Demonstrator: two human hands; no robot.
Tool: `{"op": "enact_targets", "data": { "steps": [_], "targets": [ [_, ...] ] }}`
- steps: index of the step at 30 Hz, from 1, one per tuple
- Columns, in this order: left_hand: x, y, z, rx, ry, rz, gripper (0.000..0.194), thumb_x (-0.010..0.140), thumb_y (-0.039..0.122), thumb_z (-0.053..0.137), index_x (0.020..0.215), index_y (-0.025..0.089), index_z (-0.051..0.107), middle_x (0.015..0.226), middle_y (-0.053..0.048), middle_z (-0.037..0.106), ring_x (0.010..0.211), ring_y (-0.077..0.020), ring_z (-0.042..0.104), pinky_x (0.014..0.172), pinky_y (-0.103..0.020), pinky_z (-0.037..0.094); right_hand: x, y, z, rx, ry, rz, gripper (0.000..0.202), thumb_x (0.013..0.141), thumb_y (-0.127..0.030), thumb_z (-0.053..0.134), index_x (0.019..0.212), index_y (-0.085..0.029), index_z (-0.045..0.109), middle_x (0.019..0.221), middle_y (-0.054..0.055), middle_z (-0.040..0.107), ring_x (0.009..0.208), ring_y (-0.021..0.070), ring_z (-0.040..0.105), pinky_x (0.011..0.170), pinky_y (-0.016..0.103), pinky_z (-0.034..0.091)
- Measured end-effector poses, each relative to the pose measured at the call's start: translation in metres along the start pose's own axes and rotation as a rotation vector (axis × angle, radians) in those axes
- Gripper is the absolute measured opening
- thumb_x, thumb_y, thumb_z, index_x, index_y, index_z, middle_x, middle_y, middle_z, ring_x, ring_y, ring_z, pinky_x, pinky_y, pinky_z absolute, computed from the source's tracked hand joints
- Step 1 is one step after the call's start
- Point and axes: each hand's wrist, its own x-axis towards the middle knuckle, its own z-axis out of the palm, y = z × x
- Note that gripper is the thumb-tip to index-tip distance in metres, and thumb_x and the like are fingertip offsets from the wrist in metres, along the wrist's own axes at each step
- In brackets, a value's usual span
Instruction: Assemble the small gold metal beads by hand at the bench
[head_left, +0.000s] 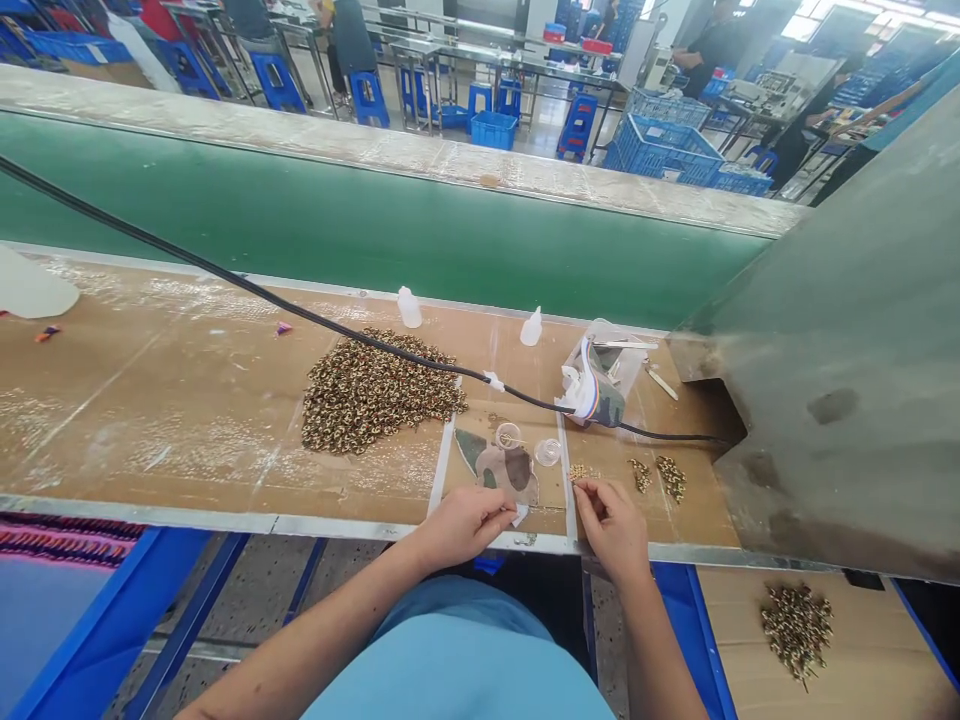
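Observation:
My left hand [466, 522] is closed at the front edge of the bench, thumb and fingers pressed together beside a small white piece [520, 515]; whatever it pinches is too small to make out. A camouflage cloth [491, 465] lies just beyond those fingers. Near a little pile of pale beads [577, 472], my right hand [616, 525] has its fingertips drawn together, and anything between them is hidden. On and beside the cloth are two small clear dishes, a left one [508, 436] with a thin stick across it and a right one [547, 453].
A large heap of small gold-and-dark metal parts [375, 395] lies left, under a black cable [247, 284]. White bottles [409, 308] stand behind. A plastic container [637, 345] holds tools. Small part piles [670, 480] sit right, near a grey metal housing [840, 380].

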Motion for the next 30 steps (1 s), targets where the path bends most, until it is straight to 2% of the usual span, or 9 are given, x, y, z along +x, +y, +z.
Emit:
{"op": "enact_targets", "data": {
  "steps": [5, 10, 16, 23, 30],
  "targets": [
    [-0.0002, -0.0014, 0.0011, 0.025, -0.001, 0.013, 0.022, 0.090, 0.027, 0.044, 0.082, 0.017, 0.062, 0.074, -0.002, 0.067, 0.070, -0.0135, 0.059, 0.064, -0.021, 0.040, 0.0016, -0.0019, 0.0023, -0.018, 0.003, 0.002, 0.037, 0.087, -0.049, 0.042, 0.081, -0.022, 0.068, 0.077, 0.004, 0.063, 0.058, 0.0111, 0.053, 0.057, 0.024, 0.044],
    [0.0010, -0.0020, 0.0010, 0.054, -0.009, 0.004, 0.023, 0.090, 0.027, 0.044, 0.083, 0.017, 0.063, 0.074, -0.003, 0.068, 0.070, -0.0141, 0.060, 0.063, -0.022, 0.040, 0.0036, -0.0033, 0.0012, -0.030, -0.026, -0.013, 0.042, 0.089, -0.050, 0.037, 0.084, -0.023, 0.068, 0.084, 0.005, 0.065, 0.070, 0.0140, 0.060, 0.061, 0.025, 0.046],
    [0.0009, -0.0011, 0.0004, 0.054, -0.020, -0.007, 0.023, 0.090, 0.028, 0.043, 0.083, 0.018, 0.063, 0.078, -0.002, 0.070, 0.073, -0.0148, 0.061, 0.065, -0.022, 0.041, 0.0049, -0.0027, -0.0046, -0.056, -0.049, -0.053, 0.034, 0.089, -0.045, 0.043, 0.082, -0.022, 0.066, 0.080, 0.004, 0.064, 0.059, 0.0117, 0.056, 0.056, 0.024, 0.046],
    [0.0005, -0.0026, 0.0008, 0.052, -0.007, 0.013, 0.022, 0.090, 0.027, 0.044, 0.083, 0.018, 0.062, 0.079, -0.002, 0.070, 0.073, -0.0149, 0.062, 0.066, -0.023, 0.042, 0.0062, -0.0019, 0.0006, -0.184, -0.010, -0.174, 0.035, 0.093, -0.041, 0.037, 0.085, -0.023, 0.066, 0.085, 0.004, 0.065, 0.071, 0.0133, 0.061, 0.058, 0.023, 0.045],
    [0.0009, -0.0033, 0.0009, 0.031, 0.005, 0.025, 0.020, 0.089, 0.025, 0.044, 0.084, 0.018, 0.063, 0.080, -0.002, 0.071, 0.073, -0.0149, 0.062, 0.067, -0.023, 0.042, 0.0097, -0.0036, 0.0010, -0.253, -0.013, -0.214, 0.039, 0.095, -0.042, 0.032, 0.084, -0.021, 0.063, 0.086, 0.005, 0.064, 0.069, 0.0128, 0.061, 0.054, 0.023, 0.042]
  ]
}}
